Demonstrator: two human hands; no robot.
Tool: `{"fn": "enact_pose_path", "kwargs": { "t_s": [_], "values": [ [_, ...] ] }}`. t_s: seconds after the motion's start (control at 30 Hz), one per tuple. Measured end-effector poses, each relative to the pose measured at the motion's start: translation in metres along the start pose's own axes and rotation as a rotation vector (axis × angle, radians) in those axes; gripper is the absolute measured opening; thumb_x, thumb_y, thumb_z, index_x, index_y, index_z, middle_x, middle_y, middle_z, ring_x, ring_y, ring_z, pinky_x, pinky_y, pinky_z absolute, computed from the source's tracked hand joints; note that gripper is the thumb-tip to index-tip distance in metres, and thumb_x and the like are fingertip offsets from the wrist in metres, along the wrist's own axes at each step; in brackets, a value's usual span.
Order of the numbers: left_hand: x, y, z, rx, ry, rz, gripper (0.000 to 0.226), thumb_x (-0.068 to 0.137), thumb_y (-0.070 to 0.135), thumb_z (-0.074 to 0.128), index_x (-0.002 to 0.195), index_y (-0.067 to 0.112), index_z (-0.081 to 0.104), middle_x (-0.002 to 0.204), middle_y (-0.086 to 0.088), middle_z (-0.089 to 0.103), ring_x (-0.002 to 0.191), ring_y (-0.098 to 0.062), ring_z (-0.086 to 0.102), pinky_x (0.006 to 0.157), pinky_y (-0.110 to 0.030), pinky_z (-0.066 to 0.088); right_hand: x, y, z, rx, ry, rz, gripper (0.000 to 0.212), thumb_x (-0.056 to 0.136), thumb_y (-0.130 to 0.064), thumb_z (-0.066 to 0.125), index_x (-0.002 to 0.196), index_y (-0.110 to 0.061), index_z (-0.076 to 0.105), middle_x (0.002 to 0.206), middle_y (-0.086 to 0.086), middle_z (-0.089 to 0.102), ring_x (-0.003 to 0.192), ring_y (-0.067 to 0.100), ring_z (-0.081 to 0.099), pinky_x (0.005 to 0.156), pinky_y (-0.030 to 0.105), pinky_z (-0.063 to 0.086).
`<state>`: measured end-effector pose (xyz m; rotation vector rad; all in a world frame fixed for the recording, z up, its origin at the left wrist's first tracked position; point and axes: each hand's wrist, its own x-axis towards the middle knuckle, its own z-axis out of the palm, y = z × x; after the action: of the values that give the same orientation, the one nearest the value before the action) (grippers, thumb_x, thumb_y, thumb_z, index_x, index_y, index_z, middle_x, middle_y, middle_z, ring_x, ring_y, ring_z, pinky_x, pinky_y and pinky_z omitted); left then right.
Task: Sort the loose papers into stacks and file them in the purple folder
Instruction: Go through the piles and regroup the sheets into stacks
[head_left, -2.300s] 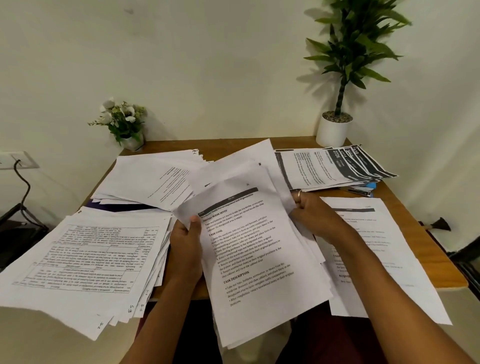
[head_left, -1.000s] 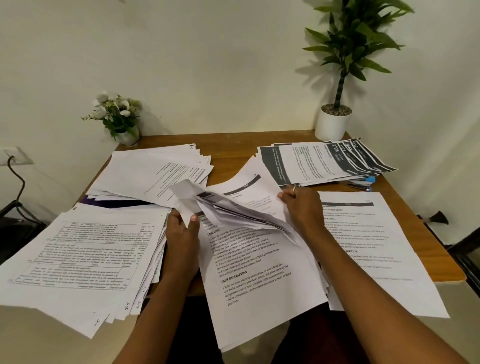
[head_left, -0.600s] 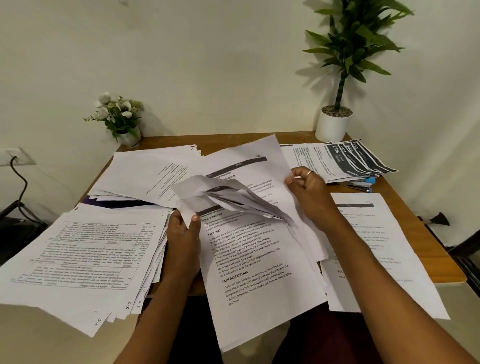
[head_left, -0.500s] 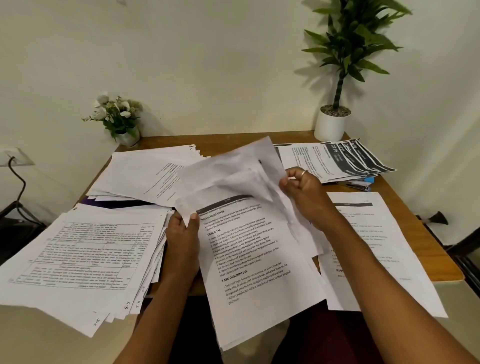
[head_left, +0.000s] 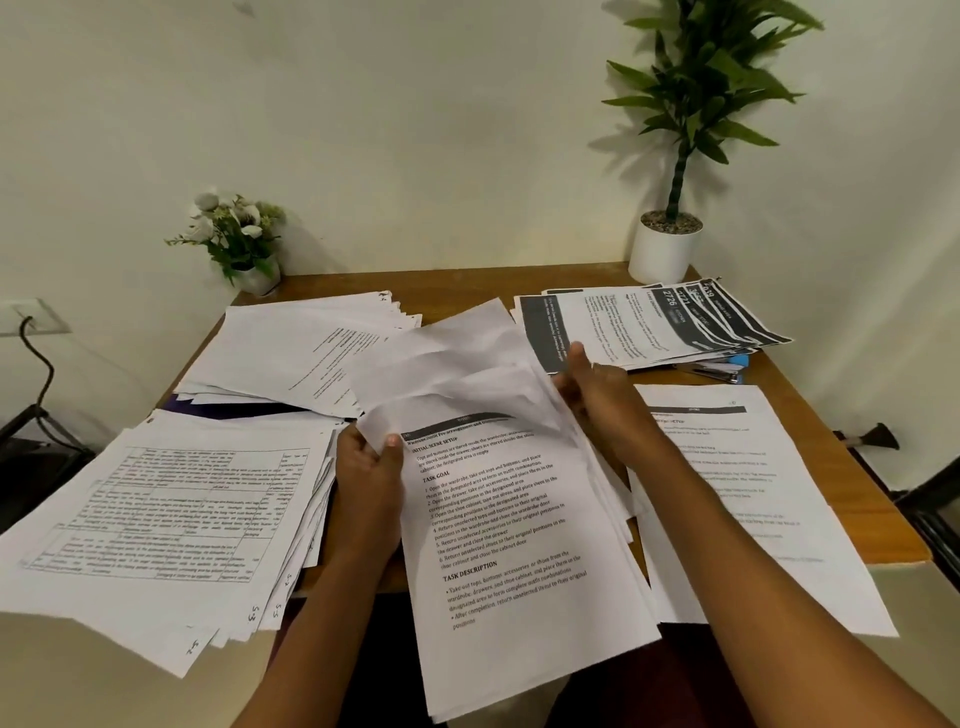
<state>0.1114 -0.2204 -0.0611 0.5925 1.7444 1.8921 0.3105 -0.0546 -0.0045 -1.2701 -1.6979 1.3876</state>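
the person is at a wooden table (head_left: 332, 283) covered in paper. the left hand (head_left: 369, 483) grips a bundle of printed pages (head_left: 519, 561) by its left edge, thumb pressed on top and fingers curled under. the bundle's near end hangs off the table edge toward the person. the right hand (head_left: 602, 400) has its fingers bent around the right edge of the top sheets (head_left: 462, 374), thumb sticking up. those sheets are lifted and curled back toward the far side, showing the page below with its dark header bar.

the purple folder (head_left: 223, 410) shows only as a dark strip on the left. it lies under the far left stack (head_left: 301, 348), just beyond the near left stack (head_left: 156, 514) of pages with tables. at the far right a fanned stack with black bands (head_left: 649, 325) covers most of a blue stapler (head_left: 727, 366). near right, plain text sheets (head_left: 737, 499) lie flat, partly under the right forearm.

a small flower pot (head_left: 239, 244) stands at the far left corner and a tall plant in a white pot (head_left: 665, 254) at the far right.
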Motion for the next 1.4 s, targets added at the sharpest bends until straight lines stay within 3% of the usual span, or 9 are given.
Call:
{"fn": "enact_pose_path", "kwargs": {
  "t_s": [0.07,0.13,0.2,0.33,0.53,0.77,1.1,1.3,1.4],
  "values": [
    [0.000,-0.001,0.000,-0.003,0.002,0.004,0.024,0.102,0.013,0.056,0.126,0.015,0.049,0.105,-0.001,0.066,0.086,-0.009,0.069,0.061,-0.017,0.054,0.009,0.011,0.005,-0.350,0.126,-0.050,0.049,0.090,-0.063,0.057,0.111,-0.022,0.074,0.113,0.004,0.074,0.102,0.023,0.067,0.085,0.035,0.053],
    [0.001,-0.001,-0.001,-0.004,-0.009,0.003,0.025,0.102,0.014,0.056,0.127,0.017,0.050,0.107,-0.002,0.067,0.090,-0.011,0.069,0.067,-0.022,0.055,0.016,0.018,0.013,-0.687,0.046,-0.012,0.057,0.090,-0.051,0.064,0.137,-0.019,0.060,0.133,0.011,0.064,0.122,0.034,0.058,0.100,0.044,0.049],
    [0.002,-0.001,-0.001,0.004,-0.022,0.010,0.025,0.102,0.014,0.057,0.126,0.018,0.052,0.110,-0.002,0.068,0.094,-0.014,0.070,0.072,-0.026,0.055,0.019,0.014,0.020,-0.781,0.040,0.048,0.046,0.104,-0.029,0.050,0.147,-0.013,0.047,0.147,0.016,0.050,0.135,0.039,0.044,0.108,0.048,0.038],
    [0.001,-0.001,-0.002,0.021,-0.032,0.030,0.022,0.103,0.011,0.055,0.124,0.016,0.054,0.106,0.000,0.068,0.086,-0.002,0.071,0.065,-0.017,0.055,0.019,0.017,0.023,-0.624,0.065,-0.012,0.033,0.104,-0.017,0.049,0.127,0.004,0.060,0.128,0.023,0.062,0.120,0.036,0.057,0.089,0.038,0.042],
    [0.003,-0.003,-0.002,0.017,-0.043,0.024,0.023,0.102,0.016,0.057,0.125,0.018,0.056,0.109,-0.002,0.071,0.097,-0.016,0.071,0.073,-0.026,0.057,0.010,0.020,-0.006,-0.160,0.106,-0.038,0.020,0.091,-0.027,0.075,0.108,-0.017,0.069,0.090,-0.008,0.067,0.080,0.004,0.063,0.059,0.019,0.041],
    [0.003,-0.003,-0.002,0.012,-0.048,0.018,0.025,0.103,0.012,0.055,0.127,0.017,0.057,0.110,0.000,0.071,0.093,-0.009,0.072,0.070,-0.021,0.058,0.014,0.018,-0.043,0.221,0.036,0.039,0.037,0.093,-0.023,0.074,0.128,-0.013,0.066,0.114,0.001,0.075,0.100,0.018,0.073,0.079,0.027,0.060],
    [0.002,-0.001,-0.001,0.019,-0.038,0.004,0.027,0.103,0.009,0.054,0.130,0.012,0.056,0.111,-0.005,0.071,0.088,-0.006,0.072,0.063,-0.015,0.055,0.011,0.019,-0.043,0.408,-0.074,0.105,0.041,0.097,-0.022,0.067,0.135,-0.009,0.060,0.121,0.007,0.073,0.110,0.024,0.071,0.097,0.042,0.056],
    [0.003,-0.001,-0.001,0.029,-0.044,-0.003,0.028,0.103,0.012,0.055,0.131,0.015,0.056,0.112,-0.002,0.071,0.094,-0.011,0.072,0.067,-0.018,0.057,0.010,0.023,-0.042,0.447,-0.097,0.140,0.045,0.093,-0.019,0.071,0.134,-0.007,0.060,0.118,0.010,0.074,0.107,0.026,0.072,0.091,0.044,0.059],
    [0.004,-0.003,-0.002,0.052,-0.055,-0.025,0.027,0.103,0.017,0.056,0.129,0.021,0.059,0.111,0.001,0.074,0.097,-0.014,0.073,0.078,-0.033,0.061,0.009,0.026,-0.039,0.441,-0.113,0.125,0.040,0.095,-0.017,0.069,0.133,-0.007,0.062,0.118,0.007,0.074,0.109,0.024,0.072,0.099,0.045,0.055]
  ]
}}
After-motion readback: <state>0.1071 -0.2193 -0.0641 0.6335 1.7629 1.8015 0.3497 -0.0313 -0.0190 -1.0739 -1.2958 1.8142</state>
